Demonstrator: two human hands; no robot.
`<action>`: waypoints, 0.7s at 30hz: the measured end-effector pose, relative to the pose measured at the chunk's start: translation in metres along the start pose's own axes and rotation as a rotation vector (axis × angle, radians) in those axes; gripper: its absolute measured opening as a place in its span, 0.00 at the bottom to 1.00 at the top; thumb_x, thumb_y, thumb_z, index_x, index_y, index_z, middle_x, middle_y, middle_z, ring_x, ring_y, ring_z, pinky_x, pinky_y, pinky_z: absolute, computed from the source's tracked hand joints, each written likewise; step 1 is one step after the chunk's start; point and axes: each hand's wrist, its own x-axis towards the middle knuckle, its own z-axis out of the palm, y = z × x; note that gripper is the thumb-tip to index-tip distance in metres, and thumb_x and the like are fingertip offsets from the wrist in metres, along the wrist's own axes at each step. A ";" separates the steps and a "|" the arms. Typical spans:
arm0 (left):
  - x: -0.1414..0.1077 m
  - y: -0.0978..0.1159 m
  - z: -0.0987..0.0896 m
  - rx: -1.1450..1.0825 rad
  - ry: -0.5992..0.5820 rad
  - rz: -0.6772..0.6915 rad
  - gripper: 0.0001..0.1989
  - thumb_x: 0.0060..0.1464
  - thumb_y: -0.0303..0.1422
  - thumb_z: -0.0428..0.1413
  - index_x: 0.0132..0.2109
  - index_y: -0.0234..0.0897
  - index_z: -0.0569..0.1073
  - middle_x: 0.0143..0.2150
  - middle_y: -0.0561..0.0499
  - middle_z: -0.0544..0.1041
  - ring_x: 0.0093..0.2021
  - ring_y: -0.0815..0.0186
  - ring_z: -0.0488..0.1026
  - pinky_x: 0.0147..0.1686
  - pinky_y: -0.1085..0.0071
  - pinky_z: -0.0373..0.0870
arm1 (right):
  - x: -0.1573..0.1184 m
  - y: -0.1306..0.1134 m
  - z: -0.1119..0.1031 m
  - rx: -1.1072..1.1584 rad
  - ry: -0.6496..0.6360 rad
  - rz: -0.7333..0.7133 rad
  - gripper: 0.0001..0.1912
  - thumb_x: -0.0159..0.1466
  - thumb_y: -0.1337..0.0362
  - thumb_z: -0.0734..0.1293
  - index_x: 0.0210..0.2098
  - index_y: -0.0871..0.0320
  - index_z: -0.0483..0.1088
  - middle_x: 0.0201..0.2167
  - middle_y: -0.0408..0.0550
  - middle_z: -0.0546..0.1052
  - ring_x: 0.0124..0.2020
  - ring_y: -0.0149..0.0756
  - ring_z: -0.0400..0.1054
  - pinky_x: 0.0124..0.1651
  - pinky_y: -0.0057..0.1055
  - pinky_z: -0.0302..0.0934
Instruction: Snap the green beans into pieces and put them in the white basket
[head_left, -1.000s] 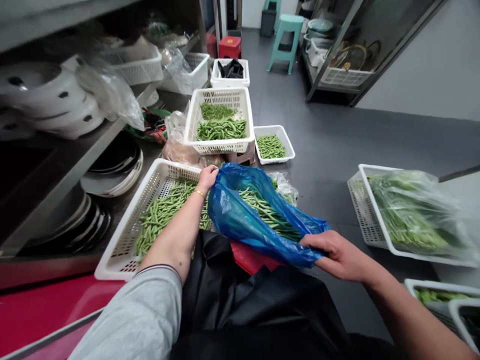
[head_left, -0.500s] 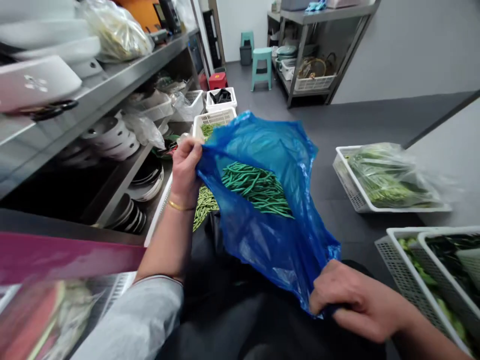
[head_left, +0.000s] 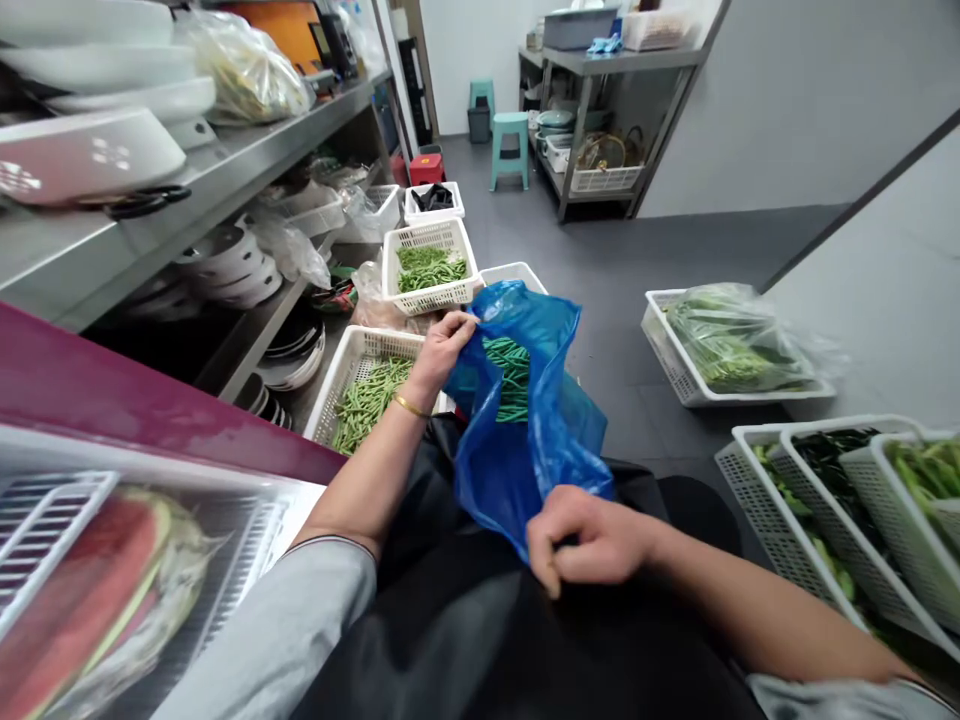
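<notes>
A blue plastic bag (head_left: pixel 559 400) sits in front of my lap with its mouth partly open towards me. Long green beans (head_left: pixel 511 380) show inside it, the lower part of the heap hidden by the bag's wall. My left hand (head_left: pixel 444 350), with a gold bangle at the wrist, pinches the bag's far left rim. Closed round the near right rim is my right hand (head_left: pixel 585 540). Beside my left forearm stands a white basket (head_left: pixel 321 415) with paler green beans (head_left: pixel 367 400) in it.
Beyond is another white basket (head_left: pixel 469 290) of green beans. To the right stand a crate (head_left: pixel 660 350) with bagged greens and several vegetable baskets (head_left: pixel 795 520). Left are a steel shelf (head_left: pixel 247 140) with bowls, and wrapped watermelon (head_left: pixel 97 590) behind a purple-edged panel (head_left: pixel 150 390).
Both hands have come closer together, and the bag's mouth has narrowed. My right hand has moved left and slightly up, my left hand right and slightly down. The view has shifted too.
</notes>
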 end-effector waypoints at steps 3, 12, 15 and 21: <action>0.010 -0.014 0.011 -0.106 0.110 -0.111 0.08 0.50 0.31 0.58 0.26 0.34 0.67 0.23 0.57 0.65 0.25 0.75 0.62 0.28 0.79 0.62 | 0.016 0.010 0.006 0.083 0.000 0.031 0.09 0.53 0.75 0.56 0.23 0.61 0.65 0.22 0.45 0.71 0.24 0.25 0.65 0.29 0.19 0.60; 0.048 0.020 0.035 -0.323 0.140 0.046 0.08 0.56 0.33 0.53 0.30 0.34 0.67 0.27 0.54 0.67 0.30 0.72 0.69 0.30 0.77 0.65 | 0.025 -0.015 -0.013 0.098 -0.121 -0.104 0.09 0.56 0.74 0.57 0.26 0.63 0.68 0.25 0.48 0.74 0.30 0.27 0.69 0.36 0.20 0.61; 0.050 -0.013 0.009 -0.322 0.214 -0.036 0.09 0.53 0.31 0.55 0.28 0.34 0.64 0.25 0.55 0.66 0.27 0.74 0.67 0.28 0.78 0.65 | 0.028 0.037 -0.023 -0.025 0.113 0.062 0.10 0.56 0.73 0.57 0.29 0.62 0.70 0.29 0.48 0.76 0.33 0.29 0.70 0.40 0.25 0.63; 0.083 -0.068 -0.019 -0.342 0.352 -0.195 0.12 0.53 0.29 0.56 0.25 0.35 0.62 0.20 0.57 0.62 0.21 0.75 0.63 0.24 0.78 0.64 | 0.015 0.142 -0.082 -0.473 0.372 0.464 0.15 0.61 0.64 0.61 0.47 0.59 0.68 0.41 0.50 0.76 0.42 0.36 0.69 0.48 0.34 0.61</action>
